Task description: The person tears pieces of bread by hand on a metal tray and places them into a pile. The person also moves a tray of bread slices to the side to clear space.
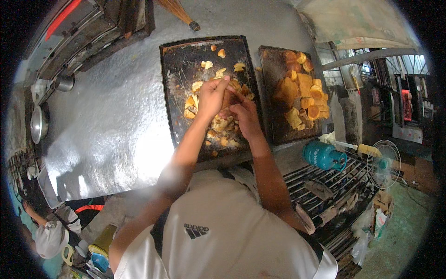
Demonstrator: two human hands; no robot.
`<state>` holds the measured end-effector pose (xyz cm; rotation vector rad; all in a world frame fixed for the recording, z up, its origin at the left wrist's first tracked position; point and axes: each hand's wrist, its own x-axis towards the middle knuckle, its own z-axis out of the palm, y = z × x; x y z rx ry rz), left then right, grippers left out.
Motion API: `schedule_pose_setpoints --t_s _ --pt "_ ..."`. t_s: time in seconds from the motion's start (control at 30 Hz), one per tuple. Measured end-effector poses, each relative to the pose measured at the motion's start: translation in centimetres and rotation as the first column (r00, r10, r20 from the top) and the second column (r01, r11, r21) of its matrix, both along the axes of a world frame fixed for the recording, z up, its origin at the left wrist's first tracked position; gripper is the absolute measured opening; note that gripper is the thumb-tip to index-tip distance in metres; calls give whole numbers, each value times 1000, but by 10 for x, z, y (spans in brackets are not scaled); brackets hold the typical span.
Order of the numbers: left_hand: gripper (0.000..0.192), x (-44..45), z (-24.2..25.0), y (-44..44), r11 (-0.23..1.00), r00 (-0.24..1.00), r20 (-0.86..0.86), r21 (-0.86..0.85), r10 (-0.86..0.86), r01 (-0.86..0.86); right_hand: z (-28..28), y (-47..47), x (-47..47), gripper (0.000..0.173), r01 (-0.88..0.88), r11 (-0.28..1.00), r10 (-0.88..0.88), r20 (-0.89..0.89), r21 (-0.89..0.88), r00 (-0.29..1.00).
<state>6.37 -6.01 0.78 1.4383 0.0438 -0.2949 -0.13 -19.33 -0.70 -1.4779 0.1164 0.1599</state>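
Note:
Over a worn dark metal baking tray, my two hands meet close together. My left hand has its thumb and fingers pinched at a brown piece of bread. From the other side, my right hand has its fingers bent against the same piece, whose edges are partly hidden. Torn bread chunks lie heaped under and around my hands. Smaller scraps are scattered toward the tray's far end. Right of it, a second dark tray carries uncut and sliced golden bread.
Both trays rest on a shiny metal-covered table. A straw brush lies beyond them. Metal pots stand at far left. At right are a teal gas cylinder, a metal rack and a fan. Another person is at lower left.

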Motion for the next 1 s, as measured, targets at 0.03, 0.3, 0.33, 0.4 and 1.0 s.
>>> schedule_pose_setpoints --t_s 0.03,0.3,0.33,0.4,1.0 --pt "43 -2 7 2 999 999 -34 28 -23 24 2 1 1 48 -7 1000 7 12 -14 1000" --pt "33 -10 7 -2 962 990 138 265 28 -64 14 10 -3 47 38 995 -31 -73 94 997" --pt "33 -9 6 -2 963 992 123 263 30 -62 15 9 -3 46 18 996 -12 -64 91 998" --pt "33 -9 5 -2 962 994 97 267 41 -65 18 9 -2 44 11 1000 -11 -37 -10 999" --pt "36 -10 17 -4 976 992 -108 -197 70 -90 11 2 -1 44 -7 998 14 125 -61 992"
